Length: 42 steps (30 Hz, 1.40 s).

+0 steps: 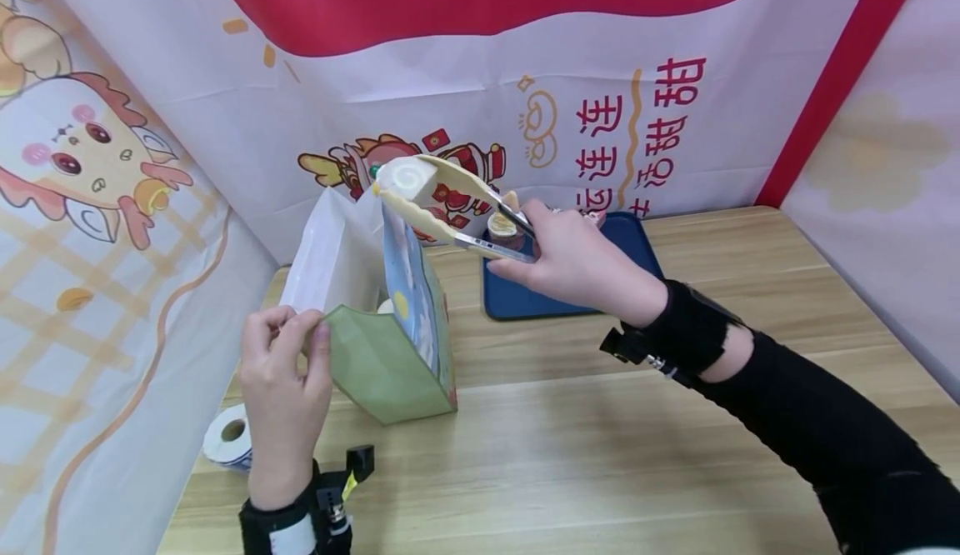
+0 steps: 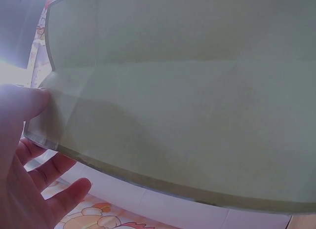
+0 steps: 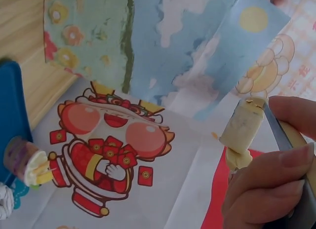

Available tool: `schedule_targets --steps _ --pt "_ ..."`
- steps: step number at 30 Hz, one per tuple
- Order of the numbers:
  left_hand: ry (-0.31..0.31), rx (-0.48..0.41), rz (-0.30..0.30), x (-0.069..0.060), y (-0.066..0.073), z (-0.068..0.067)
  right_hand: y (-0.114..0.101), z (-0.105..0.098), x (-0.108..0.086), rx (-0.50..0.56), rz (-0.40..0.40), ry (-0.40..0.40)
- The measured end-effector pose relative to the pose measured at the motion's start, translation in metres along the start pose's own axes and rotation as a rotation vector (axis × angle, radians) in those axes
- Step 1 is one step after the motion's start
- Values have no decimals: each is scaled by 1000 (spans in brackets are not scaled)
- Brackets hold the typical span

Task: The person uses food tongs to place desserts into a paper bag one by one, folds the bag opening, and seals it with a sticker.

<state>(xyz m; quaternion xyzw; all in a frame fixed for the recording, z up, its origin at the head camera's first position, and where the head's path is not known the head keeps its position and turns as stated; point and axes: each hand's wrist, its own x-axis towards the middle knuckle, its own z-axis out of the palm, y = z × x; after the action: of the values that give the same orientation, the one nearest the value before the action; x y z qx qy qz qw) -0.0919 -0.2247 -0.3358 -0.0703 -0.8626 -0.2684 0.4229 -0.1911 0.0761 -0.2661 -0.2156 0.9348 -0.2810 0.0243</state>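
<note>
My left hand (image 1: 285,380) pinches the rim of a paper bag (image 1: 390,363), its thumb on the green outside and its fingers behind the edge. This bag stands open, with a white inside and a printed blue sky and yellow sun on one face. Something pale shows partly inside it. My right hand (image 1: 577,259) grips tongs (image 1: 480,242) with metal handles and cream-coloured arms. Between the tong tips sits a white piece with a swirled face (image 1: 405,176), like a slice of cake roll, raised above the bag's mouth.
Behind my right hand lies a dark blue tray (image 1: 525,303). On it stands a small cup cake (image 1: 505,228) with a pale top, and another item is partly hidden. A white roll (image 1: 228,437) sits left of the bag. Printed cloth walls (image 1: 450,63) border the wooden table (image 1: 600,455).
</note>
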Motion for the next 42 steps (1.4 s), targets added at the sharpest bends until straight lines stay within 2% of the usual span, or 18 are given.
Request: schedule_targets --steps 9,16,21,25,29,34,42 --pt "-6 11 -5 0 0 -1 -17 4 -5 -43 -67 1" --pt "-26 32 -15 0 -1 -3 -34 6 -9 41 -95 -91" --pt "-1 2 -6 0 0 -2 -40 8 -11 39 -128 -129" --pt "-9 10 -7 0 0 -2 -41 10 -12 19 -138 -150" --pt "-22 25 -12 0 0 -1 -41 11 -13 7 -121 -154" --pt "-4 4 -2 -1 -1 0 -39 10 -13 -11 -91 -142" --pt "12 -2 19 -1 -2 1 -25 3 -13 37 -43 -91"
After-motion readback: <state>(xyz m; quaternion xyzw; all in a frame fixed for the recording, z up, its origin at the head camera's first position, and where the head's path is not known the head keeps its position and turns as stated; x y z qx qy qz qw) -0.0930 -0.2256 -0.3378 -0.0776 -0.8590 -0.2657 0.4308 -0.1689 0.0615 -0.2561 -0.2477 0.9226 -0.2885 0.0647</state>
